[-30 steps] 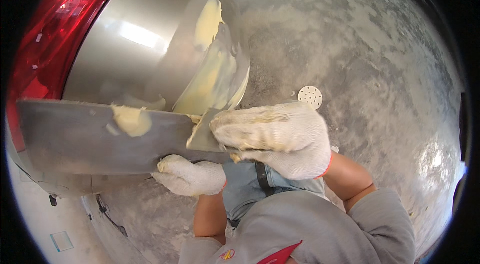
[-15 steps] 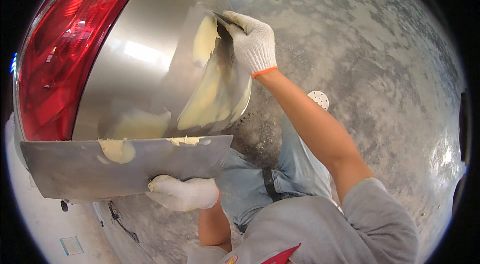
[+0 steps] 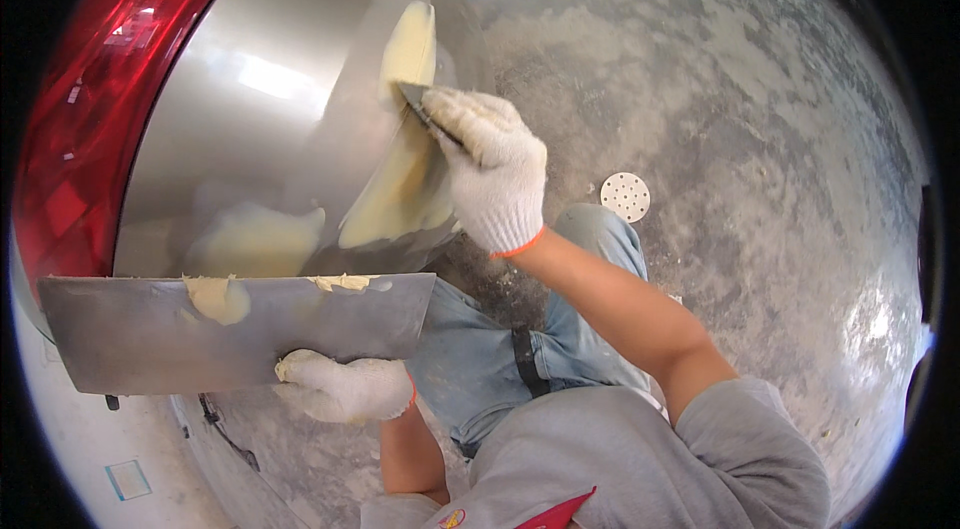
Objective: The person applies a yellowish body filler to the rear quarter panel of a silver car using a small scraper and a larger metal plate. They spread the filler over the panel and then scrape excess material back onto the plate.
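My right hand (image 3: 498,169), in a cotton glove, grips a thin dark spreader (image 3: 415,101), its edge against a cream filler patch (image 3: 408,41) on the silver car body panel (image 3: 240,109). Lower streaks of filler (image 3: 383,199) and a paler smear (image 3: 255,239) also lie on the panel. My gloved left hand (image 3: 345,384) holds a wide flat metal board (image 3: 150,334) from below at its right part, with dabs of cream paste (image 3: 215,299) along the upper edge. The board sits just under the red tail light (image 3: 75,159).
The grey, mottled concrete floor (image 3: 700,99) fills the right side, with a round perforated white disc (image 3: 625,197) lying near my bent knee (image 3: 595,239). A black cable (image 3: 230,444) and a small blue-edged rectangle (image 3: 128,480) appear at the lower left.
A second ago my right hand was at the board; it rose to the panel's upper right edge, then came down and left across the filler, whose upper patch looks smoother. The board has dropped.
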`<state>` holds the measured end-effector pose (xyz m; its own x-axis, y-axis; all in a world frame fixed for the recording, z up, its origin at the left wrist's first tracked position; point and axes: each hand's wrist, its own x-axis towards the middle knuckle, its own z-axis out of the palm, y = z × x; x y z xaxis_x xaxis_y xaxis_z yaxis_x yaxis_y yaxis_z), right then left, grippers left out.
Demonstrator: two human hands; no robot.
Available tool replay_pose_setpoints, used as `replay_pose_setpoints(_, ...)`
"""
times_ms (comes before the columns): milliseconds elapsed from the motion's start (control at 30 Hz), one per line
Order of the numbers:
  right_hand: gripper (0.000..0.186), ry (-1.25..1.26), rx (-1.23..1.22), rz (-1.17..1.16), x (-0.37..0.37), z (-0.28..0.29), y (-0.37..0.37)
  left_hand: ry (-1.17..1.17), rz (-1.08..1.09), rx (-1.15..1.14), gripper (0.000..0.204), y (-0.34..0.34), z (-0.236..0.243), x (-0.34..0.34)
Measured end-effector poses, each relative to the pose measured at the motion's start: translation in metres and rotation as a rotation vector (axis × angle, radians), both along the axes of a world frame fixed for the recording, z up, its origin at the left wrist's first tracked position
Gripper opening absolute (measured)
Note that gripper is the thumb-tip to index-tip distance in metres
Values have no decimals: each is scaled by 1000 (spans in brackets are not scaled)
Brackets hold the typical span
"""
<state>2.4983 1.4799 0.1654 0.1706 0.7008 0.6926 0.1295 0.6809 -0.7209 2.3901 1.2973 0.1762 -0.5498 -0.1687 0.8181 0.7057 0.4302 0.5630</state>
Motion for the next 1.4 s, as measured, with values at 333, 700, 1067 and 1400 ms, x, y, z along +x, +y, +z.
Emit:
replay_pose_setpoints(333, 35, -99, 25, 453, 67, 33, -48, -138, -246, 150, 30, 33, 17, 30)
replay_pose_setpoints(700, 38, -368, -100, 234, 84, 45, 32, 157, 104, 8, 28, 25, 16, 16)
replay_pose_setpoints(1067, 35, -282, -73, -47, 15, 49, 98, 449, 130, -247, 38, 9, 21, 12)
replay_pose_setpoints(1400, 39, -301, 46, -31, 13, 46, 53, -88, -54, 230, 44, 14, 10, 17)
